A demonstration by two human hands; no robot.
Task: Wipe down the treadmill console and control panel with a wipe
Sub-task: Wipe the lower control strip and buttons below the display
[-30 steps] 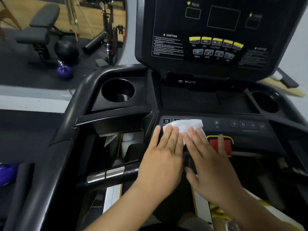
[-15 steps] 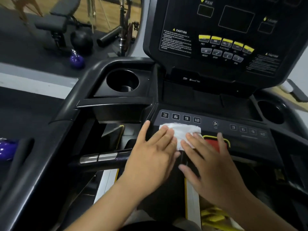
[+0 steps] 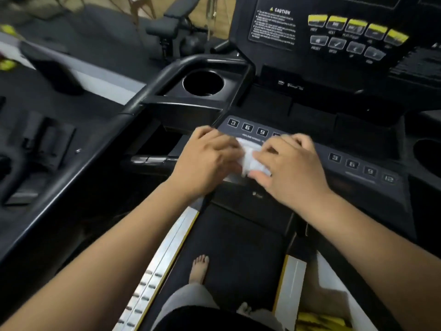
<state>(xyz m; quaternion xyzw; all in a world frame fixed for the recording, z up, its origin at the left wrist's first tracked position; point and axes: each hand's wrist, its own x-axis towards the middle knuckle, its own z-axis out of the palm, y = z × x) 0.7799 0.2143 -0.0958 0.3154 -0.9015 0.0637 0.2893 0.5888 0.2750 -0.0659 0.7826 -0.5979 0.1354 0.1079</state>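
Observation:
A crumpled white wipe (image 3: pixel 250 156) lies on the treadmill's lower control panel (image 3: pixel 353 149), between the two rows of numbered buttons. My left hand (image 3: pixel 205 158) has its fingers curled onto the wipe's left edge. On the wipe's right side, my right hand (image 3: pixel 291 166) pinches it with fingers and thumb. Both hands cover the panel's middle, so the red stop button is hidden. The upright console (image 3: pixel 334 32) with yellow and grey keys and a caution label rises at the top right.
A round cup holder (image 3: pixel 202 83) sits left of the console, and another (image 3: pixel 427 151) at the right edge. A black handrail (image 3: pixel 133 108) curves down the left. My bare foot (image 3: pixel 199 268) stands on the belt (image 3: pixel 233 247). Gym equipment lies on the floor at left.
The wipe was flat under both flat hands; now it is bunched up and both hands have their fingers curled on it. The view has tilted down, showing the belt and my feet.

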